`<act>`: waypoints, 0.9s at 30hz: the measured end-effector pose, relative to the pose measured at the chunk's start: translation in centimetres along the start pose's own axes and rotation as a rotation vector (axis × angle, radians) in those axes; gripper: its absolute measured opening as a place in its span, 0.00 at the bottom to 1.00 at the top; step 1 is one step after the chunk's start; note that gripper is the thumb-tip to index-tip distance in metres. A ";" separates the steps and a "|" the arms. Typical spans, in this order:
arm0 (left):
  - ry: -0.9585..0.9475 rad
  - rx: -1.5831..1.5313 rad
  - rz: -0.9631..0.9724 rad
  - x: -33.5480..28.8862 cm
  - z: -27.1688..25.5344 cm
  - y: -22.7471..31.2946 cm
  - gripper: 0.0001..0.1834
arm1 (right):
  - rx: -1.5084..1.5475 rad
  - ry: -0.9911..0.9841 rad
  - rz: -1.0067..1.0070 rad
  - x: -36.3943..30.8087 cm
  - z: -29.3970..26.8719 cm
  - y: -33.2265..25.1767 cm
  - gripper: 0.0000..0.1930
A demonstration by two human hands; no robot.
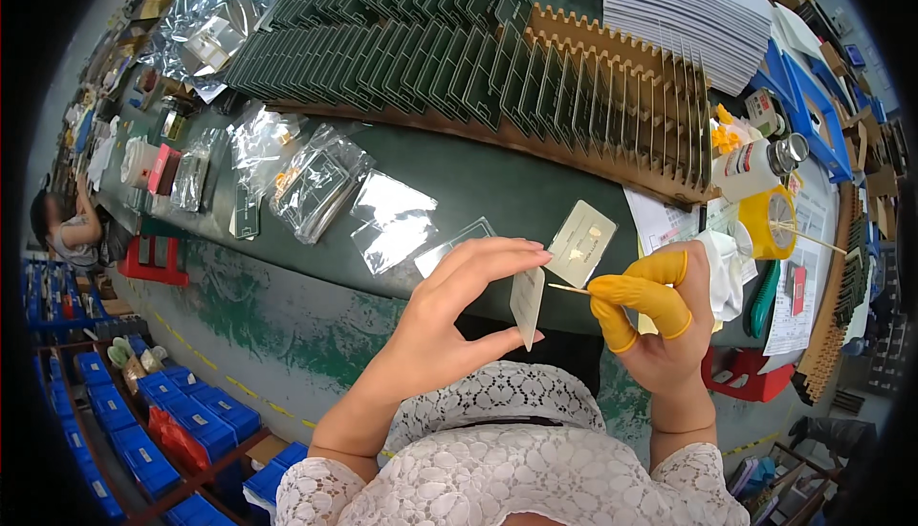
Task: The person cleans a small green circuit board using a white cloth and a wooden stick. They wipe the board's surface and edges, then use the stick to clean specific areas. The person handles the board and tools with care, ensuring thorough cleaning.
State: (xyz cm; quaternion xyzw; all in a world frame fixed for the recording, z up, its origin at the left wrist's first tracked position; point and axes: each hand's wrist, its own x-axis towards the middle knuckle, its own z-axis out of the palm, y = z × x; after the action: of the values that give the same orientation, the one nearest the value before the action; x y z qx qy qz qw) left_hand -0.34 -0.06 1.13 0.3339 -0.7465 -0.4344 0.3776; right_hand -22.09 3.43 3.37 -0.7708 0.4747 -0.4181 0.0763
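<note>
My left hand [445, 311] grips a small, thin, pale panel [526, 306] by its edges, thumb below and fingers above, with the panel standing on edge. Yellow finger cots cover several fingers of my right hand [660, 311], which pinches a thin pale stick [571, 288]. The stick's tip points at the panel's face; whether they touch I cannot tell. Just beyond, a pale rectangular panel [581, 244] with small print lies on the dark green table [478, 177]. Shiny panels [394, 225] lie to its left, one partly behind my left fingers.
Dark green panels [411, 57] stand in rows in a slotted brown rack [612, 148] across the table. Bagged panels [316, 186] lie left. A white bottle [751, 170], yellow container [765, 220], white cloth [724, 273] and green-handled tool [763, 298] are at right. Another person [76, 230] is far left.
</note>
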 end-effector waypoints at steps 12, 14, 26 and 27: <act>-0.007 -0.008 -0.005 0.1 -0.1 0.1 0.32 | -0.042 -0.011 -0.017 0.1 0.1 0.0 0.19; 0.000 -0.001 -0.006 0.1 0.0 0.1 0.32 | -0.049 -0.011 -0.021 0.2 0.1 0.0 0.19; -0.028 0.031 0.013 0.1 -0.3 -0.1 0.30 | -0.039 -0.007 -0.012 0.3 -0.1 0.0 0.18; -0.021 0.046 0.017 0.1 -0.3 -0.2 0.30 | -0.032 -0.013 -0.010 0.3 -0.1 -0.1 0.18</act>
State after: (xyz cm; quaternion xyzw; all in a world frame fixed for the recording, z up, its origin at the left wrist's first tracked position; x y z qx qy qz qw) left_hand -0.08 -0.32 1.03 0.3313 -0.7631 -0.4175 0.3656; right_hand -22.06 3.25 3.67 -0.7771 0.4769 -0.4057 0.0649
